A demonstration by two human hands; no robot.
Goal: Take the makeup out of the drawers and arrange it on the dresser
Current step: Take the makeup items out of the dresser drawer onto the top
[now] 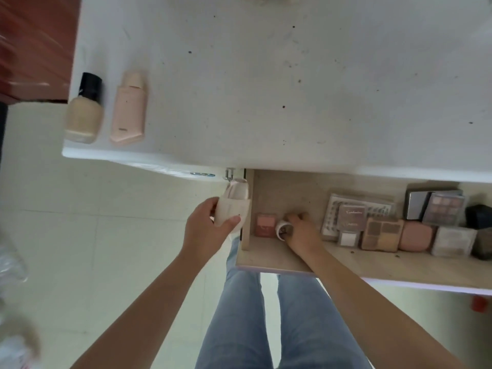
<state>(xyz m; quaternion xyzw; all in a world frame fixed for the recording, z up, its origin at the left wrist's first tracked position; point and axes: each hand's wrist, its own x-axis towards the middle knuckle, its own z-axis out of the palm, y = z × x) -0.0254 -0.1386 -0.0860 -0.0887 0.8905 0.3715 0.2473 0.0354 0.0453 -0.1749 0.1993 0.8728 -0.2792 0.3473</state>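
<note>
Our left hand [205, 225] grips a cream tube [233, 206] beside the open drawer [269, 258] — our right hand [300, 230] inside it clasps a small white jar [282, 229]. Two bottles [84, 110] lie on the tabletop [266, 89].

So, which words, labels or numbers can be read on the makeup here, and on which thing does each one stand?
None can be read.
Pink tube: small dark print near its lower end, too blurred.
Palette in the drawer: faint script on its lid, too blurred.
Foundation bottle: small white mark on the black cap, unreadable.
</note>
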